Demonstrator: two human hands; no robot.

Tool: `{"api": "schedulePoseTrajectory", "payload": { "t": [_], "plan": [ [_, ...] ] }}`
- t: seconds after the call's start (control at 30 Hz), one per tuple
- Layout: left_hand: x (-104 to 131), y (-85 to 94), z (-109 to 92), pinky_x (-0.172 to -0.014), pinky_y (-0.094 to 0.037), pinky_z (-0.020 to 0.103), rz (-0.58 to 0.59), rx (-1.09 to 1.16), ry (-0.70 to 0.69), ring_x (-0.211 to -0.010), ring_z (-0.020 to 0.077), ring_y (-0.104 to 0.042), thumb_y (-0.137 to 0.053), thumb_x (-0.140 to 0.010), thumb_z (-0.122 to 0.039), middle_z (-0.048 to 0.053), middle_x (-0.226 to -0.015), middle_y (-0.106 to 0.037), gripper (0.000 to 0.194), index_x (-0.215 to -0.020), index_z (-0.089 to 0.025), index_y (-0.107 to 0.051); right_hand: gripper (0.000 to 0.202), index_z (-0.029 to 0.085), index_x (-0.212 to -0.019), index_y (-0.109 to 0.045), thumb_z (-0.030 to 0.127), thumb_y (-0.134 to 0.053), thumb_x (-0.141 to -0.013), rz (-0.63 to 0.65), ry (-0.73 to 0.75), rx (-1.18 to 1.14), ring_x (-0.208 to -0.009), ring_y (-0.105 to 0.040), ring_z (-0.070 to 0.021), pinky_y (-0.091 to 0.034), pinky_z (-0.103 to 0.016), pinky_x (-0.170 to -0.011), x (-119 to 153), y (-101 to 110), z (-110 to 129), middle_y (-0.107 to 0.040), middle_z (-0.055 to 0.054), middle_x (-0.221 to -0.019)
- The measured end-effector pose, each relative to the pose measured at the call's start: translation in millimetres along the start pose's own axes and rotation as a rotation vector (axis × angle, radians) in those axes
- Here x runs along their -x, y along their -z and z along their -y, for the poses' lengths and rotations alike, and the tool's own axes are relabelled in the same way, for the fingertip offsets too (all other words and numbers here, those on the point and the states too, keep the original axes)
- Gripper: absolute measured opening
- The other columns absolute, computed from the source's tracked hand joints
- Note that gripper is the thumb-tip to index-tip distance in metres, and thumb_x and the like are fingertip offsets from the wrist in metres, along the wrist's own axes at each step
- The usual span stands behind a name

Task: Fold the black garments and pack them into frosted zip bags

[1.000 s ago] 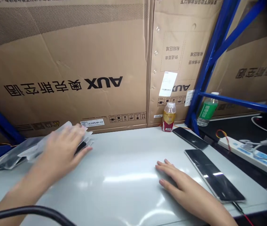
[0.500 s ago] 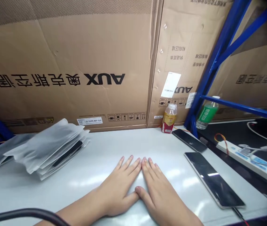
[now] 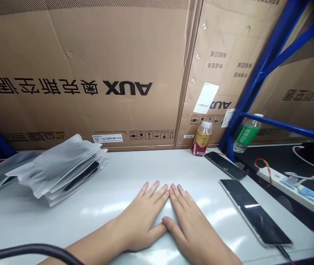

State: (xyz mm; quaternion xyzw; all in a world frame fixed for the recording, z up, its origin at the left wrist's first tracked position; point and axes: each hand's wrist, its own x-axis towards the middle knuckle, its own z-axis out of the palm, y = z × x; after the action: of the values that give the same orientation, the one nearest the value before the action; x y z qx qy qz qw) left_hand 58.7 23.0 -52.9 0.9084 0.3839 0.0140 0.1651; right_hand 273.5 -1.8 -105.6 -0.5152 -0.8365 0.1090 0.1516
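Observation:
Palm down on the pale, glossy tabletop (image 3: 124,173), my left hand (image 3: 143,217) has its fingers stretched out and holds nothing. My right hand (image 3: 188,219) lies flat beside it, also without anything in it. The index fingertips of both hands meet, and so do the thumb tips, framing a small patch of table. To the right lies a smartphone (image 3: 256,213) with a dark screen and a cable plugged into its lower end. A second dark phone (image 3: 225,165) rests behind it, near the table's right edge.
A stack of frosted plastic bags (image 3: 57,165) lies at left. Behind the table stand large cardboard boxes (image 3: 90,114). A yellow-red bottle (image 3: 202,139) stands at the back, near a blue metal frame (image 3: 252,88). Right are a green-labelled bottle (image 3: 247,134) and power strip (image 3: 297,193). A black cable (image 3: 32,249) crosses the lower left.
The view has shifted slightly, so the boxes, bottles and phones appear a little further right. Both hands keep the same flat pose with fingertips touching.

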Motion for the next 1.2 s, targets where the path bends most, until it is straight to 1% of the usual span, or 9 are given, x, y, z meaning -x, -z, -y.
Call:
{"api": "schedulePoseTrajectory", "payload": {
  "t": [0.17,0.3,0.47,0.53,0.7,0.9,1.0,1.1,1.2],
  "plan": [
    [2.2,-5.3,1.4,-0.133,-0.016,0.064,-0.063,-0.004,-0.034,-0.164,0.0373,-0.016,-0.056,-0.1,-0.033,0.007,-0.177,-0.02,0.083,-0.172,-0.024,-0.017,0.072,0.013,-0.167,-0.031,0.053,-0.046,-0.109,-0.064,0.036,0.022,-0.16,-0.029,-0.0362,-0.037,-0.059,-0.127,2.3,-4.1,-2.3,-0.027,-0.012,-0.172],
    [1.8,-4.0,-1.4,-0.13,-0.025,0.064,-0.077,-0.052,-0.038,-0.161,0.0394,-0.025,-0.05,-0.106,-0.051,0.015,-0.174,-0.025,0.077,-0.17,-0.017,-0.025,0.069,0.011,-0.167,-0.031,0.047,-0.045,-0.111,-0.155,0.073,0.053,-0.161,-0.025,-0.0384,-0.039,-0.062,-0.125,4.3,-8.8,-6.5,-0.026,-0.015,-0.172],
    [27.9,52.2,36.6,-0.118,-0.044,0.056,-0.285,-0.396,0.099,-0.118,0.0318,-0.073,-0.064,-0.101,-0.04,0.007,-0.129,-0.078,0.028,-0.123,-0.027,-0.075,0.063,0.013,-0.164,-0.04,0.047,-0.044,-0.111,-0.112,0.063,0.047,-0.158,-0.032,-0.04,-0.041,-0.063,-0.124,5.2,-5.0,-5.4,-0.034,-0.015,-0.169],
    [51.5,83.3,68.9,-0.108,-0.051,0.053,-0.498,-0.567,0.344,-0.123,0.0357,-0.069,-0.062,-0.101,-0.041,0.011,-0.132,-0.075,0.035,-0.129,-0.022,-0.072,0.063,0.012,-0.164,-0.041,0.046,-0.043,-0.111,-0.085,0.05,0.046,-0.158,-0.031,-0.0399,-0.039,-0.063,-0.125,5.1,0.5,-2.2,-0.034,-0.014,-0.169],
    [100.0,119.9,136.5,-0.073,-0.059,0.047,-0.618,-0.651,0.591,-0.08,0.0357,-0.076,-0.056,-0.094,-0.027,0.017,-0.097,-0.08,0.028,-0.106,-0.017,-0.079,0.063,0.01,-0.164,-0.041,0.045,-0.041,-0.111,-0.029,0.021,0.064,-0.159,-0.029,-0.0393,-0.037,-0.06,-0.127,3.7,11.0,2.7,-0.033,-0.013,-0.17],
    [105.0,130.0,129.8,-0.075,-0.063,0.048,-0.915,-0.773,0.637,-0.065,0.0274,-0.075,-0.045,-0.106,-0.028,0.006,-0.08,-0.079,0.037,-0.12,-0.02,-0.079,0.063,0.012,-0.164,-0.042,0.047,-0.041,-0.111,-0.05,0.02,0.041,-0.16,-0.029,-0.0375,-0.037,-0.06,-0.127,4.9,6.6,-1.4,-0.034,-0.012,-0.17],
    [80.7,114.5,96.7,-0.098,-0.061,0.046,-1.069,-0.821,0.438,-0.108,0.0277,-0.077,-0.047,-0.107,-0.021,0.009,-0.121,-0.08,0.038,-0.138,-0.019,-0.068,0.062,0.017,-0.165,-0.041,0.045,-0.046,-0.11,-0.12,0.05,0.018,-0.159,-0.032,-0.0369,-0.04,-0.06,-0.125,6.9,-0.5,-4.5,-0.039,-0.012,-0.169],
    [39.9,62.9,50.9,-0.121,-0.049,0.04,-0.88,-0.792,-0.082,-0.134,0.0209,-0.066,-0.046,-0.105,-0.007,0.005,-0.143,-0.071,0.042,-0.141,-0.019,-0.064,0.074,0.02,-0.172,-0.02,0.038,-0.052,-0.108,-0.291,0.068,0.001,-0.158,-0.036,-0.035,-0.046,-0.057,-0.122,8.4,-5.4,-8.0,-0.037,-0.013,-0.171],
    [7.3,11.7,15.1,-0.115,-0.055,0.035,-0.678,-0.604,-0.395,-0.123,0.0199,-0.072,-0.047,-0.106,-0.01,0.008,-0.128,-0.078,0.034,-0.134,-0.015,-0.066,0.084,0.018,-0.173,-0.007,0.03,-0.055,-0.105,-0.461,0.099,0.008,-0.158,-0.036,-0.0337,-0.051,-0.054,-0.118,8.0,-3.9,-11.3,-0.034,-0.016,-0.173]
  ]
}}
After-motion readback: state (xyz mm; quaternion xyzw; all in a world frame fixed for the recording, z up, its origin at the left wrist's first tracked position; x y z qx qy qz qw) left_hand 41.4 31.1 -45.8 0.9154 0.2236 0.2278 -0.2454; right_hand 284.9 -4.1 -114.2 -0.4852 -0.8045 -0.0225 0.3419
